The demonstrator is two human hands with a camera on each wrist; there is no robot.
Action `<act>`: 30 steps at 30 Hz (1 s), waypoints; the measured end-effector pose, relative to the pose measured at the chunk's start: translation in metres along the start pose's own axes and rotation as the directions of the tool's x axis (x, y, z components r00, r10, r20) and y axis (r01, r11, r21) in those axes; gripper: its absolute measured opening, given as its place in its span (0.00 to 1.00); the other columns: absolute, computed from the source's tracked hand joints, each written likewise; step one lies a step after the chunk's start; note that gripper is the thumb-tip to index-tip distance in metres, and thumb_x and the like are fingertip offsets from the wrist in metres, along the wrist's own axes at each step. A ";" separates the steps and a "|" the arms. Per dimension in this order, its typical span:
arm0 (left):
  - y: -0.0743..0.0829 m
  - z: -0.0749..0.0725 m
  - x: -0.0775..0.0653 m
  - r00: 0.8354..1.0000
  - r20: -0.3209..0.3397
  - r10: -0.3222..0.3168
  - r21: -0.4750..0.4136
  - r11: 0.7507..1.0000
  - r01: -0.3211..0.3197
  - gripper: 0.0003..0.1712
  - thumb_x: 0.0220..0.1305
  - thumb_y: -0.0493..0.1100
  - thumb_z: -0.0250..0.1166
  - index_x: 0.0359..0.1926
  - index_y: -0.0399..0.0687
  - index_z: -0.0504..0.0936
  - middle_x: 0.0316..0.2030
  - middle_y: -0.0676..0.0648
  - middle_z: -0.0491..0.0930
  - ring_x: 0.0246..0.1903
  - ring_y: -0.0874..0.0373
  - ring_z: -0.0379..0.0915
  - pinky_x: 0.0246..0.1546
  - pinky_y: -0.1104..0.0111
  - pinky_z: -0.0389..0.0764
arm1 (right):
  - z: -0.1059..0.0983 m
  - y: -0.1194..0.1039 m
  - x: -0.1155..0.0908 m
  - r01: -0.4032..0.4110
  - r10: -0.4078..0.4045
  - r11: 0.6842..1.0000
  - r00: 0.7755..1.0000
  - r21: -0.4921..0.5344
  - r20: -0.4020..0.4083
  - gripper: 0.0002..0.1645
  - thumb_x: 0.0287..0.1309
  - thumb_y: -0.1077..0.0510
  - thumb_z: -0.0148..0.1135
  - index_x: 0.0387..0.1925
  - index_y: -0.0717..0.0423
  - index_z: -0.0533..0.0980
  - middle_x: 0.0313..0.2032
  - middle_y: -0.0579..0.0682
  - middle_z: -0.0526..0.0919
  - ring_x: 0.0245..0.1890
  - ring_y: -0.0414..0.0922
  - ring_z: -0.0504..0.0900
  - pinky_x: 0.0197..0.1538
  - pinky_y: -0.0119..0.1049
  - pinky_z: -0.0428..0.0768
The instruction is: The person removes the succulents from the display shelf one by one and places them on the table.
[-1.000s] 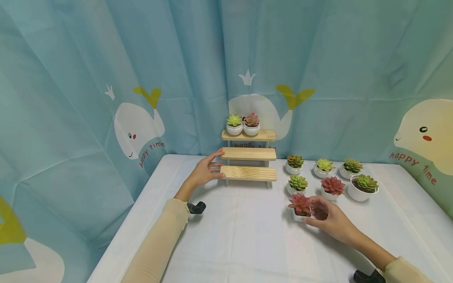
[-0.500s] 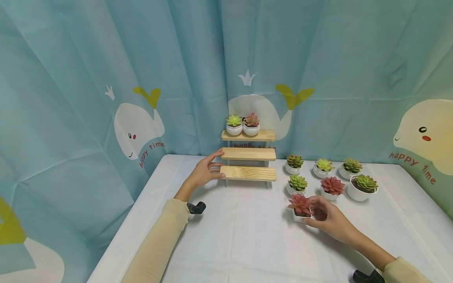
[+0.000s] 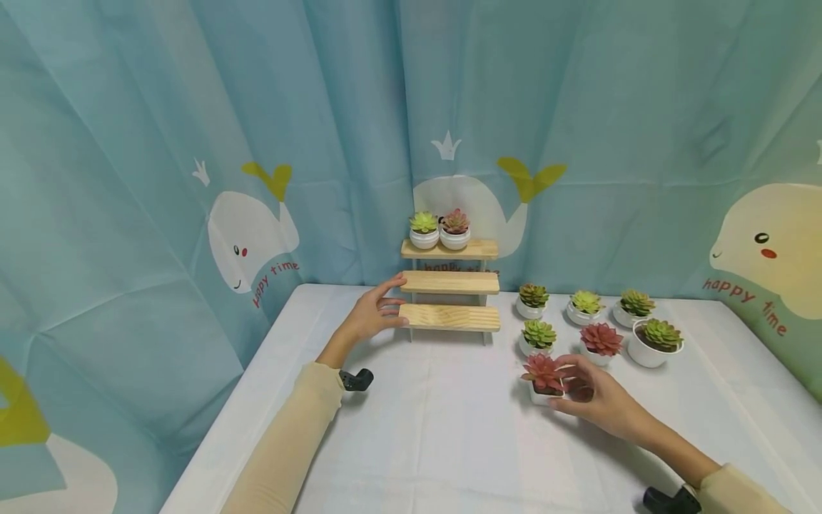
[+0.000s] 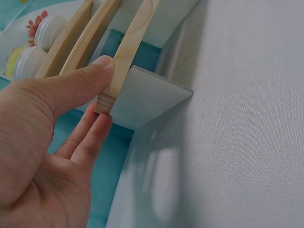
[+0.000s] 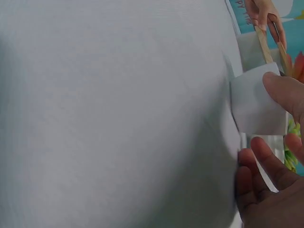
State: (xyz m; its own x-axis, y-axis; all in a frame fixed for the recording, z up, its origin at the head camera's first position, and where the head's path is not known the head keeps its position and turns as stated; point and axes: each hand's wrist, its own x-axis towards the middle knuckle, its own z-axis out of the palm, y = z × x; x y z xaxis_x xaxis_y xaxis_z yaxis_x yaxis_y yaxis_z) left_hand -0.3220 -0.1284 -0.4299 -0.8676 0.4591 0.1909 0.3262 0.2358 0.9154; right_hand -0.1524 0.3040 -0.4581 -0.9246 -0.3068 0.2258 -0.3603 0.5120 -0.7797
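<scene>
My left hand (image 3: 367, 314) pinches the left end of a three-tier wooden display stand (image 3: 452, 316). In the left wrist view the thumb (image 4: 90, 78) presses the face of the lowest board (image 4: 130, 45), with fingertips under its end. At right, my right hand (image 3: 606, 401) holds a red potted succulent (image 3: 544, 373) by its square white pot (image 5: 256, 104), thumb on the near side and fingers curled behind. The pot stands upright, low at the white tabletop. On the top board sit a light green succulent (image 3: 424, 227) and a pinkish one (image 3: 455, 228), side by side in round white pots.
Several more potted succulents stand right of the stand, including a green one (image 3: 538, 335) just behind the held pot, a red one (image 3: 601, 340) and a larger white-potted one (image 3: 655, 343). A blue whale-print curtain (image 3: 347, 143) hangs behind the white tablecloth (image 3: 411, 428).
</scene>
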 end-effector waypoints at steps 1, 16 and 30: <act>0.000 0.000 0.000 1.000 0.000 -0.001 0.000 1.000 0.001 0.49 0.58 0.27 0.75 0.77 0.49 0.65 0.80 0.56 0.53 0.65 0.44 0.72 0.62 0.58 0.81 | -0.001 0.000 0.000 0.004 -0.004 1.000 1.000 0.003 0.010 0.33 0.56 0.60 0.78 0.59 0.59 0.72 0.45 0.50 0.83 0.41 0.36 0.83 0.42 0.32 0.87; 0.000 0.000 0.000 1.000 -0.005 -0.002 -0.005 1.000 0.002 0.50 0.58 0.26 0.74 0.78 0.50 0.64 0.80 0.54 0.53 0.66 0.44 0.72 0.62 0.59 0.81 | -0.031 -0.009 0.002 0.059 -0.058 0.998 0.995 -0.011 0.082 0.42 0.56 0.62 0.78 0.67 0.61 0.65 0.52 0.62 0.81 0.42 0.45 0.85 0.38 0.35 0.88; 0.002 0.001 -0.002 1.000 0.001 -0.005 0.001 1.000 0.005 0.49 0.58 0.27 0.74 0.77 0.51 0.64 0.80 0.56 0.52 0.66 0.44 0.72 0.62 0.58 0.81 | -0.068 -0.031 0.014 0.129 -0.114 0.988 0.979 -0.081 0.167 0.47 0.58 0.62 0.76 0.74 0.57 0.61 0.61 0.66 0.76 0.52 0.35 0.81 0.46 0.37 0.88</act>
State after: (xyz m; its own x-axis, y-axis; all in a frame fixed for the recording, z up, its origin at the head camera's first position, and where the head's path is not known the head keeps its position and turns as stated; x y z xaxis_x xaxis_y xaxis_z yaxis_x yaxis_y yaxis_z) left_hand -0.3196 -0.1280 -0.4288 -0.8691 0.4584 0.1858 0.3218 0.2389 0.9162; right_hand -0.1628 0.3386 -0.3909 -0.8437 -0.4929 0.2125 -0.4854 0.5316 -0.6941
